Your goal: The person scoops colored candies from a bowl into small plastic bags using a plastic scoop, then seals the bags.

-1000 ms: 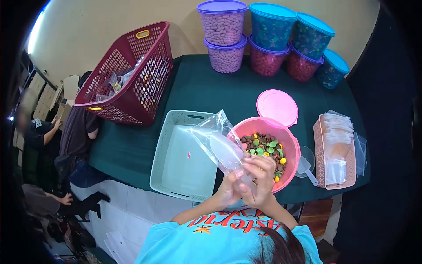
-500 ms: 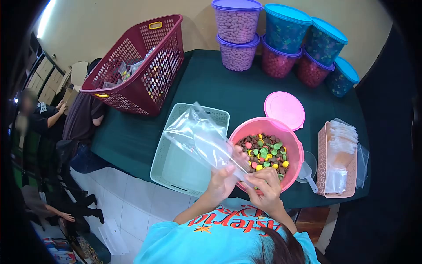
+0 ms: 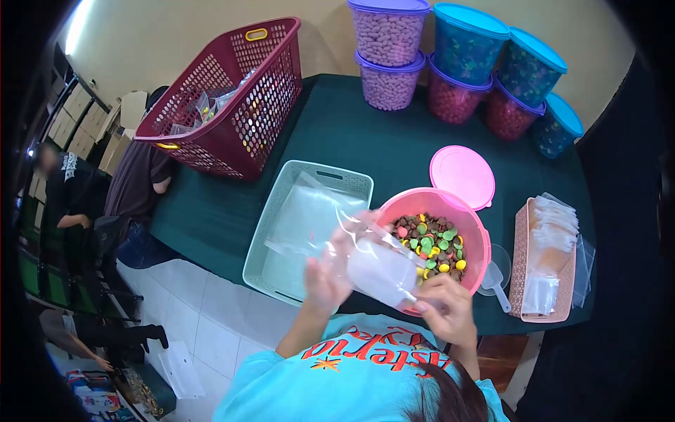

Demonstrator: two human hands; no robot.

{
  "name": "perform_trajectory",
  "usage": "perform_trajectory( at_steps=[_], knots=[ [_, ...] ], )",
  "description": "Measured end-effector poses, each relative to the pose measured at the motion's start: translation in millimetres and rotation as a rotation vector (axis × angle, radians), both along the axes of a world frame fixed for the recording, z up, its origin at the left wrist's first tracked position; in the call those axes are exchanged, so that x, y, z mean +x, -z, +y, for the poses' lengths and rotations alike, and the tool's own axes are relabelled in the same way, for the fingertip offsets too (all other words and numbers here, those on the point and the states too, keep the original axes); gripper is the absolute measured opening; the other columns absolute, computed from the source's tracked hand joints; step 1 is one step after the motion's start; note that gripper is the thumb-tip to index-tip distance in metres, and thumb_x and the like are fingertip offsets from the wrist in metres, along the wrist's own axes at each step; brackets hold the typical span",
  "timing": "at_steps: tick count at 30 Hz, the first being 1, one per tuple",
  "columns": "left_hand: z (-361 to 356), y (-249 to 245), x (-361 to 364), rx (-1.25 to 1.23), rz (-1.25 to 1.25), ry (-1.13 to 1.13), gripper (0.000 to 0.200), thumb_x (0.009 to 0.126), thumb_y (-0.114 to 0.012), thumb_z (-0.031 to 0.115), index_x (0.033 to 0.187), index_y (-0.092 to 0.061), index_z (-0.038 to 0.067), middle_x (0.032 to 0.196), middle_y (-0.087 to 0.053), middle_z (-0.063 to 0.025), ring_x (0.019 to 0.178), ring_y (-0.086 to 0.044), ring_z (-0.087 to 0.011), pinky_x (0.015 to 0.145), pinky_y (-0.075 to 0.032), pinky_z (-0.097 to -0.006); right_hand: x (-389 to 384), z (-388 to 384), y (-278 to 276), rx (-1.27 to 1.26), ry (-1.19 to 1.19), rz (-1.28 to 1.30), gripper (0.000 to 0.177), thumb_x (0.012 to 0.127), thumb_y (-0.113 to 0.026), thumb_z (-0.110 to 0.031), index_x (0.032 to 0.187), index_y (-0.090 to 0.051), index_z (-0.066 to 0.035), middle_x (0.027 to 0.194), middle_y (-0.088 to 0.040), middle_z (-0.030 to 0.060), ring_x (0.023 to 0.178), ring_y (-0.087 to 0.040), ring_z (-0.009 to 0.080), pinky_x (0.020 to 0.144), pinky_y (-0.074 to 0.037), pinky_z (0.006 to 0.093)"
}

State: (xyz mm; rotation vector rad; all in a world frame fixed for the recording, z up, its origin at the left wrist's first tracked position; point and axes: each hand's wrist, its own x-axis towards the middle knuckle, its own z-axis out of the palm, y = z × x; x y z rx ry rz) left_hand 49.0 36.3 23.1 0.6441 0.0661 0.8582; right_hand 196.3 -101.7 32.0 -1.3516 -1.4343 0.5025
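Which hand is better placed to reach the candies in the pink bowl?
Probably the right hand: both hold the clear bag, but it sits at the pink bowl beside the candies, while the left hand is over by the grey tray.

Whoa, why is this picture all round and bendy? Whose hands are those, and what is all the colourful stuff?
There is no machine here, just a person working with two bare hands. The picture comes from a small camera worn on the person's head, looking down. Its wide lens bends the edges, and that is why you see hair and a blue shirt at the bottom.

The left hand and right hand both hold a clear bag, which looks a bit blurry. Just behind it is a pink bowl full of colourful candies, and a pink lid lies next to it.

On the green table there are also a grey tray, a red basket, a small scoop, a pink tray of bags and big jars at the back.
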Motion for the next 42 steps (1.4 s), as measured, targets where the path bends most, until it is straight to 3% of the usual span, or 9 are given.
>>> perform_trajectory(
  at_steps=[4,6,7,9,12,21,28,36,42],
  knots=[
    [31,-13,-39,0.068,0.007,0.081,0.083,0.072,-0.059,0.051,0.125,-0.033,-0.007,0.121,-0.043,-0.0211,0.108,-0.048,-0.0330,0.085,-0.044,-0.0446,25,-20,-6,-0.022,0.085,0.001,0.012,0.067,-0.067,-0.004,0.079,-0.064,-0.001,0.076,-0.059,0.0096,0.065,-0.058,0.0167,0.057,-0.046,0.0260],
    [35,-12,-54,0.261,0.475,-0.102,0.054,0.078,-0.061,0.030,0.116,-0.047,-0.006,0.102,-0.055,-0.0184,0.092,-0.057,-0.0243,0.071,-0.052,-0.0336,33,-29,-5,-0.062,0.082,0.004,0.012,0.067,-0.066,-0.003,0.078,-0.064,0.000,0.076,-0.059,0.0098,0.064,-0.058,0.0165,0.056,-0.046,0.0255],
    [34,-12,-54,0.257,0.478,-0.103,0.054,0.078,-0.061,0.030,0.116,-0.047,-0.006,0.102,-0.055,-0.0184,0.092,-0.057,-0.0243,0.071,-0.052,-0.0336,35,-32,-6,-0.101,0.080,0.002,0.012,0.066,-0.066,-0.003,0.078,-0.064,0.000,0.076,-0.059,0.0099,0.064,-0.059,0.0163,0.055,-0.046,0.0251],
    [31,-14,-50,0.483,0.813,-0.280,0.031,0.075,-0.065,0.012,0.100,-0.059,-0.005,0.084,-0.059,-0.0124,0.074,-0.058,-0.0153,0.055,-0.051,-0.0229,36,-35,-8,-0.117,0.094,-0.003,0.012,0.066,-0.066,-0.002,0.077,-0.064,0.000,0.075,-0.059,0.0101,0.064,-0.059,0.0163,0.055,-0.046,0.0249],
    [27,-15,-46,0.522,0.912,-0.329,0.024,0.069,-0.068,0.002,0.092,-0.063,-0.002,0.078,-0.057,-0.0082,0.067,-0.054,-0.0090,0.050,-0.048,-0.0191,39,-38,-7,-0.129,0.117,-0.014,0.011,0.066,-0.065,-0.002,0.077,-0.064,0.001,0.075,-0.060,0.0104,0.064,-0.059,0.0163,0.055,-0.046,0.0246],
    [20,-12,-34,0.711,1.048,-0.501,0.018,0.068,-0.068,-0.002,0.084,-0.062,-0.002,0.072,-0.053,-0.0031,0.059,-0.049,-0.0040,0.048,-0.044,-0.0154,37,-38,-2,-0.106,0.136,-0.014,0.009,0.067,-0.064,-0.001,0.075,-0.062,0.002,0.073,-0.060,0.0109,0.062,-0.058,0.0165,0.054,-0.044,0.0242],
    [20,-11,-32,0.732,1.058,-0.488,0.019,0.068,-0.067,-0.002,0.086,-0.062,-0.002,0.071,-0.053,-0.0027,0.059,-0.049,-0.0038,0.048,-0.043,-0.0145,37,-38,0,-0.104,0.149,-0.015,0.009,0.067,-0.064,-0.001,0.074,-0.061,0.002,0.072,-0.059,0.0106,0.063,-0.058,0.0171,0.056,-0.044,0.0250],
    [22,-13,-43,0.651,0.932,-0.287,0.039,0.075,-0.062,0.003,0.113,-0.055,0.004,0.060,-0.042,0.0036,0.051,-0.035,-0.0023,0.048,-0.031,-0.0175,39,-36,0,-0.093,0.188,0.000,0.007,0.068,-0.063,-0.002,0.074,-0.060,0.002,0.074,-0.059,0.0109,0.066,-0.058,0.0190,0.058,-0.044,0.0267],
    [23,-6,-42,0.668,0.891,-0.310,0.040,0.073,-0.060,-0.004,0.113,-0.053,0.000,0.060,-0.036,0.0067,0.051,-0.033,-0.0004,0.046,-0.025,-0.0158,39,-33,3,-0.090,0.176,-0.013,0.008,0.069,-0.063,-0.003,0.074,-0.060,0.002,0.074,-0.059,0.0110,0.066,-0.058,0.0196,0.059,-0.044,0.0273]
  ],
)
